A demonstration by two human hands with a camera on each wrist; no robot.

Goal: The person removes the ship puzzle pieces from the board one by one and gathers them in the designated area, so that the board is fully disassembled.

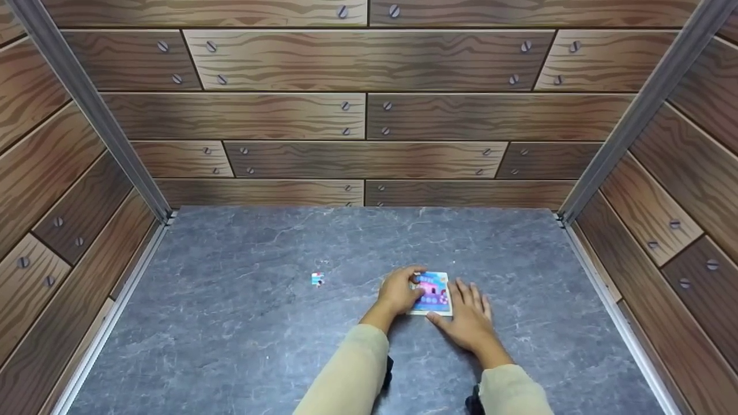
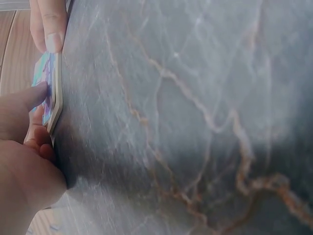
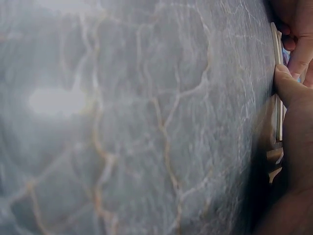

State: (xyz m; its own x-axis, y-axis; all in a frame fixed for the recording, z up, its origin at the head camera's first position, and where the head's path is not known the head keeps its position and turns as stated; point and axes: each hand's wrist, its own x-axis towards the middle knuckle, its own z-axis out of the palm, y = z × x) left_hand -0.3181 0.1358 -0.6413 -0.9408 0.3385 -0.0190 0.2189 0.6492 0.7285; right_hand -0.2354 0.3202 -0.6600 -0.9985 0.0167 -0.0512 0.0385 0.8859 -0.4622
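Observation:
A small square jigsaw puzzle (image 1: 433, 295) lies flat on the grey surface, with a pink and blue picture inside a pale border. At its left side my left hand (image 1: 399, 291) holds it, thumb on the picture and index finger bent over the far left corner. The left wrist view shows the other fingers of the left hand (image 2: 24, 142) curled against the tray's edge. My right hand (image 1: 470, 317) rests along the right side, fingers fairly straight, its thumb touching the near edge. In the right wrist view the right hand (image 3: 296, 122) hides most of the puzzle.
One loose puzzle piece (image 1: 317, 279), light blue, white and red, lies on the grey marbled tabletop (image 1: 230, 334) left of the hands. Wood-patterned walls (image 1: 369, 115) stand at the back and both sides, with metal corner posts (image 1: 628, 109).

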